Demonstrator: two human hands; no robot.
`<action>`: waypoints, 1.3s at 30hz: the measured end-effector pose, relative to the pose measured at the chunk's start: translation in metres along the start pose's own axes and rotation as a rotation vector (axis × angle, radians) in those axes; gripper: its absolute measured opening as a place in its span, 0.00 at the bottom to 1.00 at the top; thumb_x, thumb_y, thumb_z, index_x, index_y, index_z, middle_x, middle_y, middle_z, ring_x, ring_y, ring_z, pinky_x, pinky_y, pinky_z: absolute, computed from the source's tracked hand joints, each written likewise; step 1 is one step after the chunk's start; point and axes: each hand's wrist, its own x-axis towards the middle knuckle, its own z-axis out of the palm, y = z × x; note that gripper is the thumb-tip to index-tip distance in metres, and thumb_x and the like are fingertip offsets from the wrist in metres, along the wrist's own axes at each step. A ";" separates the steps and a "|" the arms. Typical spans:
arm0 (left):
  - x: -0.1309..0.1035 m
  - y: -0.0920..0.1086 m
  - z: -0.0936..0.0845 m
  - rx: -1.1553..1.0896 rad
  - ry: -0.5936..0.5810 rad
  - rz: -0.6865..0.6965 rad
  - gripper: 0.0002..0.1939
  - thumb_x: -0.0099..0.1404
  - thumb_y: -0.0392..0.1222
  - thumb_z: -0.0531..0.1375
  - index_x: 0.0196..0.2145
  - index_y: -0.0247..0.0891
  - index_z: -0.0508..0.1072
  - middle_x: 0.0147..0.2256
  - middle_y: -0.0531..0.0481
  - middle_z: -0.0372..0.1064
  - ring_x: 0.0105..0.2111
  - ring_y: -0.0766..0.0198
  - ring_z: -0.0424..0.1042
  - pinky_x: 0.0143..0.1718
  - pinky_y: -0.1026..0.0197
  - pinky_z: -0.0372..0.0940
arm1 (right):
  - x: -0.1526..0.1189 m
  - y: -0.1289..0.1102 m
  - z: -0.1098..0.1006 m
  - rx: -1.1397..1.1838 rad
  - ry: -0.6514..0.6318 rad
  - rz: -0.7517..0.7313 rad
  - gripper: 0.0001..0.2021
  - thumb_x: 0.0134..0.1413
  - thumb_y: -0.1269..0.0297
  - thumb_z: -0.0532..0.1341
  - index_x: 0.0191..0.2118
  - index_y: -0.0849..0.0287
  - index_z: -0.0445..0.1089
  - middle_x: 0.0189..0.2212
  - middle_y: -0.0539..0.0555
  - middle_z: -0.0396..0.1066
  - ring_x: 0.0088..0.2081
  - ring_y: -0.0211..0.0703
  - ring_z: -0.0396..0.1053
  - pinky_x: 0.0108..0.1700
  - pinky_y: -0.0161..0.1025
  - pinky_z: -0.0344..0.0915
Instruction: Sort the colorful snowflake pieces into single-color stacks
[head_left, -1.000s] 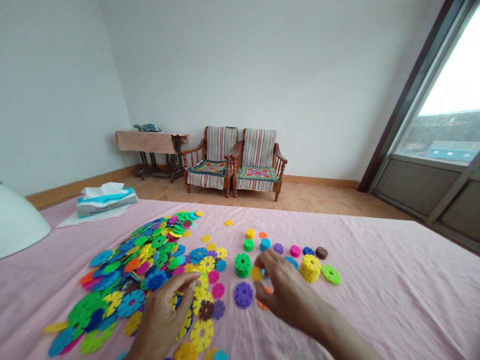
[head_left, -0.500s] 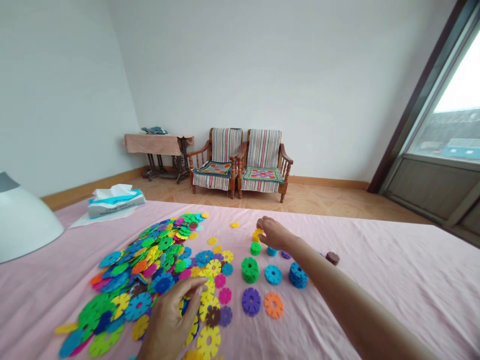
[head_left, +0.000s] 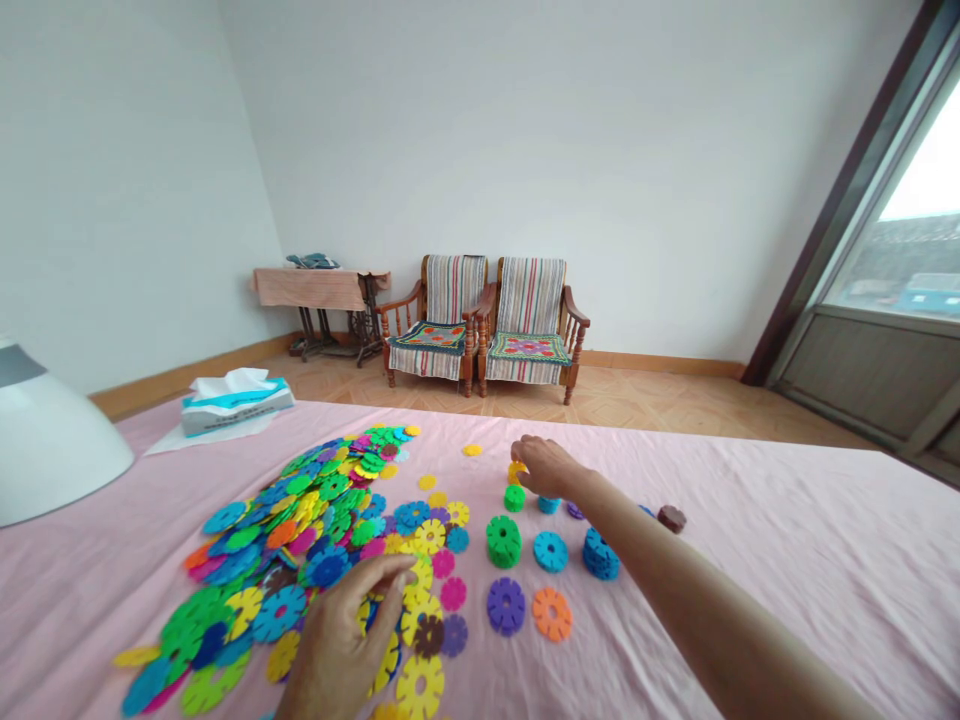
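A large heap of flat, colourful plastic snowflake discs (head_left: 300, 520) lies on the pink cloth (head_left: 750, 560). My left hand (head_left: 341, 640) rests on the heap's near edge, fingers on yellow discs. My right hand (head_left: 546, 466) reaches far forward with its fingers closed on a small yellow disc stack (head_left: 516, 469). Near it stand a small green stack (head_left: 514, 497), a tall green stack (head_left: 503, 541) and a blue stack (head_left: 601, 553). Single blue (head_left: 551, 551), purple (head_left: 506, 605) and orange (head_left: 552, 613) discs lie flat. My right forearm hides other stacks.
A brown stack (head_left: 671, 518) sits right of my arm. A tissue pack (head_left: 236, 400) lies at the far left, a white rounded object (head_left: 52, 450) at the left edge. Two striped wooden chairs (head_left: 484, 325) and a small covered table (head_left: 322, 290) stand by the far wall.
My right hand has carried a yellow disc from near the tall green stack forward to the small yellow stack. The view shifted slightly. My left hand stayed on the heap.
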 end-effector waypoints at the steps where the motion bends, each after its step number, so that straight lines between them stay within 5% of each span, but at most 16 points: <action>1: 0.000 0.000 0.000 -0.002 -0.002 0.000 0.10 0.64 0.45 0.56 0.35 0.44 0.78 0.31 0.55 0.80 0.31 0.64 0.80 0.33 0.69 0.73 | 0.000 -0.001 0.000 0.002 -0.001 0.002 0.15 0.62 0.59 0.59 0.51 0.59 0.66 0.49 0.56 0.67 0.46 0.46 0.69 0.46 0.50 0.68; 10: 0.001 0.001 -0.001 -0.011 -0.005 -0.014 0.11 0.65 0.46 0.55 0.34 0.44 0.78 0.32 0.54 0.81 0.32 0.62 0.80 0.33 0.67 0.74 | -0.006 -0.001 -0.003 0.073 0.061 0.029 0.15 0.61 0.59 0.59 0.50 0.60 0.66 0.49 0.56 0.68 0.45 0.46 0.69 0.46 0.50 0.68; 15: 0.000 0.001 -0.002 -0.014 -0.002 -0.034 0.12 0.64 0.46 0.56 0.34 0.43 0.78 0.32 0.53 0.81 0.32 0.62 0.80 0.34 0.67 0.74 | -0.035 -0.010 -0.017 0.178 0.189 0.049 0.10 0.60 0.67 0.57 0.46 0.64 0.68 0.43 0.58 0.69 0.43 0.44 0.68 0.46 0.43 0.65; 20: 0.000 -0.002 0.000 -0.014 -0.008 -0.072 0.13 0.64 0.48 0.55 0.36 0.42 0.78 0.35 0.51 0.81 0.35 0.60 0.80 0.37 0.63 0.74 | -0.079 -0.047 -0.024 0.286 0.254 -0.022 0.09 0.58 0.72 0.54 0.43 0.61 0.68 0.38 0.55 0.69 0.40 0.41 0.67 0.42 0.35 0.62; 25: 0.003 -0.004 -0.003 -0.014 0.044 -0.103 0.15 0.65 0.48 0.54 0.39 0.41 0.77 0.36 0.49 0.80 0.37 0.58 0.80 0.40 0.60 0.74 | -0.100 -0.100 -0.008 0.339 0.278 -0.137 0.08 0.56 0.73 0.55 0.39 0.59 0.68 0.37 0.55 0.69 0.41 0.44 0.66 0.43 0.38 0.62; 31: 0.004 -0.010 -0.006 0.014 0.041 -0.077 0.15 0.65 0.48 0.53 0.39 0.41 0.77 0.36 0.49 0.81 0.36 0.58 0.80 0.39 0.60 0.74 | -0.082 -0.145 0.009 0.147 0.171 -0.243 0.11 0.50 0.75 0.60 0.42 0.64 0.67 0.40 0.59 0.69 0.42 0.50 0.66 0.42 0.42 0.66; 35: 0.006 -0.012 -0.007 0.042 0.073 -0.050 0.15 0.66 0.48 0.52 0.38 0.41 0.77 0.35 0.48 0.80 0.36 0.59 0.80 0.38 0.62 0.74 | -0.055 -0.153 0.011 0.092 0.179 -0.257 0.25 0.43 0.71 0.66 0.50 0.68 0.63 0.44 0.63 0.68 0.45 0.54 0.65 0.45 0.45 0.66; 39: 0.008 -0.011 -0.009 0.043 0.089 -0.031 0.15 0.66 0.48 0.52 0.38 0.41 0.76 0.35 0.48 0.80 0.36 0.60 0.80 0.37 0.63 0.74 | -0.037 -0.155 0.013 0.041 0.154 -0.267 0.25 0.41 0.68 0.68 0.48 0.69 0.65 0.42 0.63 0.70 0.43 0.53 0.67 0.43 0.45 0.67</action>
